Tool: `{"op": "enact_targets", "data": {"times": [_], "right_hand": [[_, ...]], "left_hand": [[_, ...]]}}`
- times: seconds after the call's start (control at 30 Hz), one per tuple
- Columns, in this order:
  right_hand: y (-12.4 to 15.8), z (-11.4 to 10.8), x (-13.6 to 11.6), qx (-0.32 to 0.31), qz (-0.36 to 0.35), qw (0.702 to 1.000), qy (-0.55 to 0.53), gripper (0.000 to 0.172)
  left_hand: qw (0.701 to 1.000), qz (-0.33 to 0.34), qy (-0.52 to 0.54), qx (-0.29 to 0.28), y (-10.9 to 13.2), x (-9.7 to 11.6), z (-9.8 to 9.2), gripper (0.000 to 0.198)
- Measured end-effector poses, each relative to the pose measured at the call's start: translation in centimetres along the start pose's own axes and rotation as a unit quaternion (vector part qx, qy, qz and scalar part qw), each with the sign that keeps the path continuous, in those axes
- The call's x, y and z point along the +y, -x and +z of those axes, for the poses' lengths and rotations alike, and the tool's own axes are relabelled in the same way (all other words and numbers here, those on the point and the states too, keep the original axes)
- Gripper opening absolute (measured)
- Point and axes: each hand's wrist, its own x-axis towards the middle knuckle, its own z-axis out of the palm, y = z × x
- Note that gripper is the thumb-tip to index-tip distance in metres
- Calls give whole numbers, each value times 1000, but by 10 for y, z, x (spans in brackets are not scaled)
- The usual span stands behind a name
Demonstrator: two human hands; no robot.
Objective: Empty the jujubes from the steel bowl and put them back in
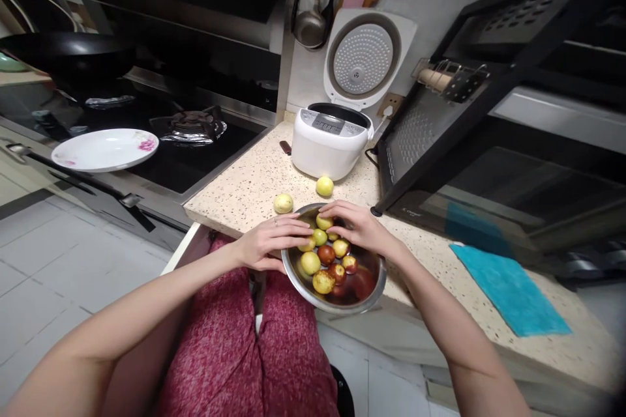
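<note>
A round metal bowl (293,273) sits at the counter's front edge, above my lap, holding several yellow-green and reddish-brown jujubes (323,281). My left hand (271,241) grips its left rim, fingers reaching over the inside and thumb outside. The fingertips lie by a yellowish jujube (307,245). Over the far right rim comes my right hand (357,225), its fingers curled round a yellow-green jujube (323,221) at the bowl's far side. Two loose jujubes rest on the counter behind the bowl, one pale (283,203) and one yellower (325,186).
A white rice cooker (330,146) stands behind with its lid raised. At left, a floral plate (105,151) and black wok (68,55) are on the stove (235,137). To the right are a black oven (469,176) and a teal cloth (511,290). Ladles (310,27) hang on the wall.
</note>
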Motion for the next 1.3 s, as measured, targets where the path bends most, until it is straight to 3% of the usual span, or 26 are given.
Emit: {"op": "enact_targets", "data": {"times": [0.3, 0.5, 0.63, 0.77, 0.83, 0.9, 1.17, 1.3], "right_hand": [[-1, 1, 3, 8, -4, 999, -32, 6], [-2, 3, 4, -3, -21, 999, -49, 6], [-3, -1, -2, 63, -6, 997, -38, 12], [-3, -5, -4, 173, 57, 983, -20, 19], [-4, -5, -2, 202, 83, 976, -19, 23], [-4, -4, 0, 208, 99, 973, -23, 24], [-4, 3, 7, 205, 122, 971, -24, 21], [-3, 6, 8, 205, 140, 968, -19, 18]], "left_hand": [[1000, -1, 3, 0, 1, 0, 1, 62], [1000, -4, 4, 1, -1, 0, -1, 62], [1000, -14, 26, -2, 1, 1, -1, 63], [987, -110, 70, 88, 2, 4, 1, 57], [968, -195, 51, 152, 1, 4, 1, 46], [946, -267, 15, 182, -2, 3, 0, 41], [937, -342, -19, 74, 2, -12, -9, 45], [940, -335, -16, 67, 3, -14, -11, 35]]}}
